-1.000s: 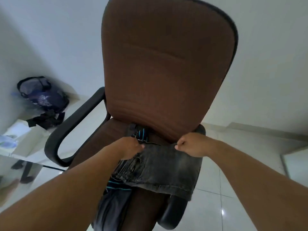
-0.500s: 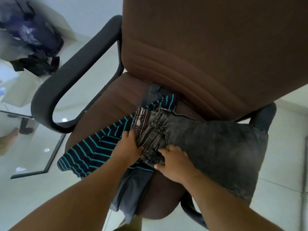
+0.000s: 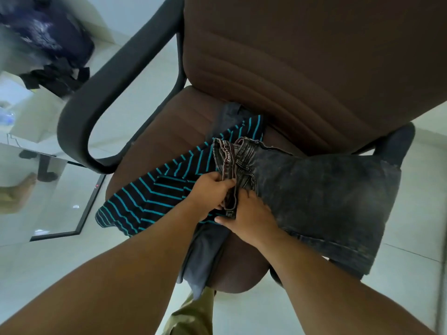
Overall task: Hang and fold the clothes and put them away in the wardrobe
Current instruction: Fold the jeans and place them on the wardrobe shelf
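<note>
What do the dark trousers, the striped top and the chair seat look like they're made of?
The trousers look like faded black denim: mottled wash, heavy contrast stitching at the waistband. The striped top seems a soft knit, probably cotton, matte, black with teal stripes. The chair seat looks like brown woven upholstery fabric with stitched ribs; the fibre cannot be told.

Folded dark grey jeans over chair seat, atop black-teal striped shirt, waistband gathered

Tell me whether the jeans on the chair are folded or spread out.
Folded: the jeans lie doubled in a compact block on the chair, waistband gripped by both hands.
</note>
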